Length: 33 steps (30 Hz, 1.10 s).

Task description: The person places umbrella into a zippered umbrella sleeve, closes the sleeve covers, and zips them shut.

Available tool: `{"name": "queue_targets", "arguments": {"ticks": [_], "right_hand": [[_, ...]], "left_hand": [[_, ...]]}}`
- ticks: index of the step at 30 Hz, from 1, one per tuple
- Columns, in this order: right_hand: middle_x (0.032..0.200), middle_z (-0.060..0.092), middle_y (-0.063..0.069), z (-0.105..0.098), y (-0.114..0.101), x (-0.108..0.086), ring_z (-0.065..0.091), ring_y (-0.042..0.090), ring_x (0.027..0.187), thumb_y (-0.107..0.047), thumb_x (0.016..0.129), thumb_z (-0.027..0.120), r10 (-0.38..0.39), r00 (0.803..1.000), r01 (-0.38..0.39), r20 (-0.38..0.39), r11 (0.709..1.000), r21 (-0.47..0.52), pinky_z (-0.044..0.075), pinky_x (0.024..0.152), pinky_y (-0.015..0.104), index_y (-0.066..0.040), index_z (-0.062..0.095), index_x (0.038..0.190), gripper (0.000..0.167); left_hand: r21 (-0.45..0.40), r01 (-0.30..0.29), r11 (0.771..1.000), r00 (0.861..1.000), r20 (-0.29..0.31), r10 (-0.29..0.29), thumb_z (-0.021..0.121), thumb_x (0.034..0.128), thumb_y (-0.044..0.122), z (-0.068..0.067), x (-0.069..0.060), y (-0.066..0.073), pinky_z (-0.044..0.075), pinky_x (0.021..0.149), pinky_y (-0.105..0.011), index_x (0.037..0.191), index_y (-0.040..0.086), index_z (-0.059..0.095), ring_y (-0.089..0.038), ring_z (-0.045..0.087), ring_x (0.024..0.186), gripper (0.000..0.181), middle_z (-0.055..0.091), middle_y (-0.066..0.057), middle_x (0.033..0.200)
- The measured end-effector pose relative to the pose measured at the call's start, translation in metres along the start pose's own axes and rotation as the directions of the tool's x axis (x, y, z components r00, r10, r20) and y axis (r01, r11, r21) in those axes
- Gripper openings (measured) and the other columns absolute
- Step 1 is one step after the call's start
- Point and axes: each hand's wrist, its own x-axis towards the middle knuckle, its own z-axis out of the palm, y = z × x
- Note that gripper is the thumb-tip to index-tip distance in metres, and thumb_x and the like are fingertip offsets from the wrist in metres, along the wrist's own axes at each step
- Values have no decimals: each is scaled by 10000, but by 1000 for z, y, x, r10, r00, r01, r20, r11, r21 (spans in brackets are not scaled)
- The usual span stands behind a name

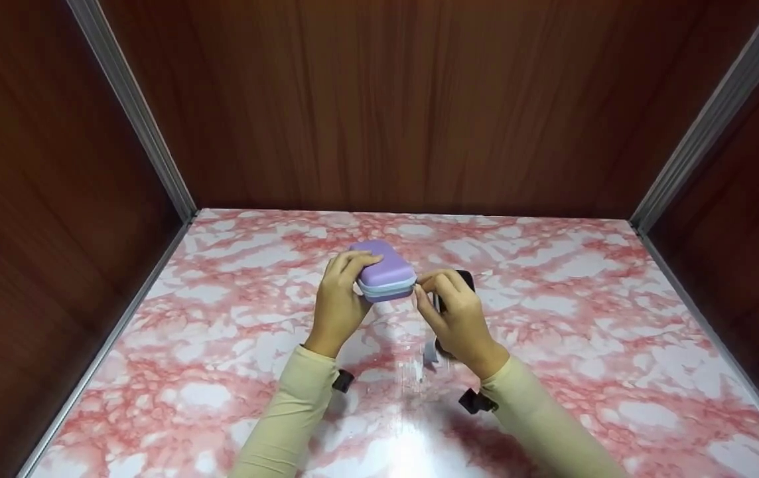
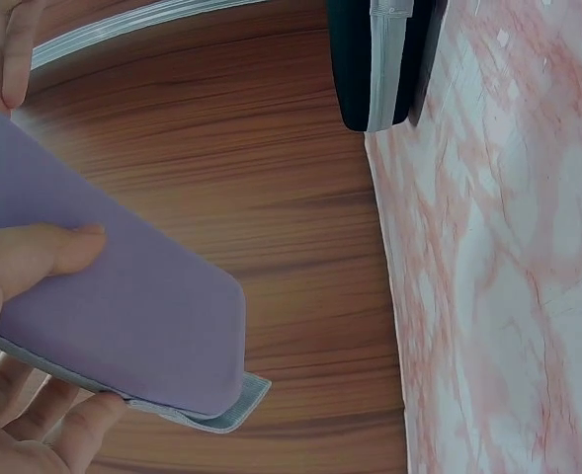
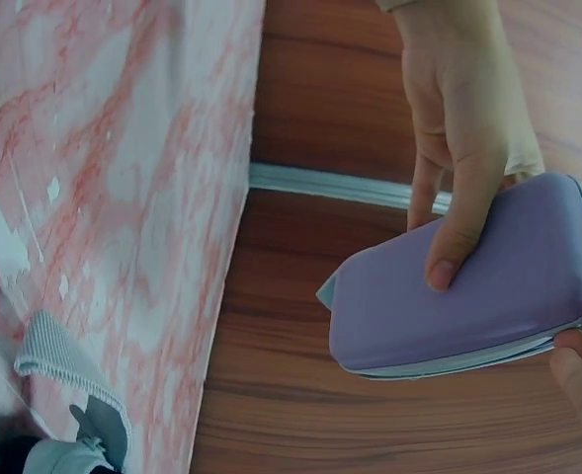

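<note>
A purple zip case [image 1: 386, 265] with a pale blue band round its side is held up above the table. My left hand [image 1: 341, 302] grips its left side, thumb on the purple top and fingers underneath. At its near right corner, my right hand [image 1: 457, 317] pinches the zipper pull, which the fingertips mostly hide. In the right wrist view the zip seam [image 3: 449, 367] runs along the case's lower edge to the right fingertips [image 3: 572, 365]. A small fabric tab [image 2: 254, 395] sticks out at one end of the case.
A black case with a grey zip [image 2: 384, 69] lies on the table under my right hand, partly hidden. A grey fabric piece [image 3: 73, 360] is beside it. The red-and-white marbled table [image 1: 220, 372] is enclosed by brown wood-grain panels [image 1: 379, 106].
</note>
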Motion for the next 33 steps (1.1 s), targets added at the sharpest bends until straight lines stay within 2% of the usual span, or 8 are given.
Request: {"name": "queue_targets", "arguments": {"ticks": [7,14,20,23,26,29,33], "right_hand": [[1010,649,119,2,0,0,653,213,859,94,859,677,54,998,-51,-21,993,105,544,726,228,-18,570,819,160],[955,630,221,6,-2,-1,639,285,859,235,811,629,133,991,-124,-26,963,238,536,826,209,23,532,789,234],[982,635,214,4,-5,3,633,238,900,208,871,594,186,982,-171,-13,928,330,531,807,219,28,530,811,200],[984,622,216,4,-6,4,608,216,889,193,891,581,214,977,-200,-1,915,351,516,768,208,30,527,826,184],[959,595,244,0,-15,11,579,217,858,211,884,566,225,974,-211,2,911,355,504,756,198,63,523,827,164],[944,583,256,-2,-20,16,571,216,848,222,871,573,204,979,-188,-6,914,360,503,768,186,88,534,834,144],[973,601,241,-1,-10,11,592,232,866,208,865,607,173,985,-163,5,916,368,520,795,209,83,574,874,130]], "left_hand": [[-34,-4,999,1000,1,4,809,672,-141,-1,0,-1,459,1029,-396,1144,165,710,-283,564,1190,571,639,-54,1190],[-69,-11,998,1000,3,12,808,675,-151,0,0,-3,454,1032,-378,1144,168,707,-262,564,1185,576,637,-47,1184],[-103,6,995,1000,19,-4,820,686,-120,-1,1,-2,451,1031,-385,1143,166,703,-254,562,1185,551,633,-47,1196],[-156,14,988,999,35,-9,824,708,-104,-1,0,-2,459,1023,-379,1155,162,701,-238,568,1186,535,629,-49,1207],[-211,11,977,999,40,-3,830,722,-93,0,0,-4,475,1008,-372,1167,157,699,-225,583,1178,526,629,-48,1209],[-247,-2,969,999,33,11,835,727,-89,0,0,-4,492,989,-369,1170,151,696,-223,598,1166,523,629,-47,1204],[-290,-12,957,999,29,21,839,731,-86,-1,2,-3,499,982,-374,1179,150,690,-224,605,1160,527,627,-45,1209]]}}
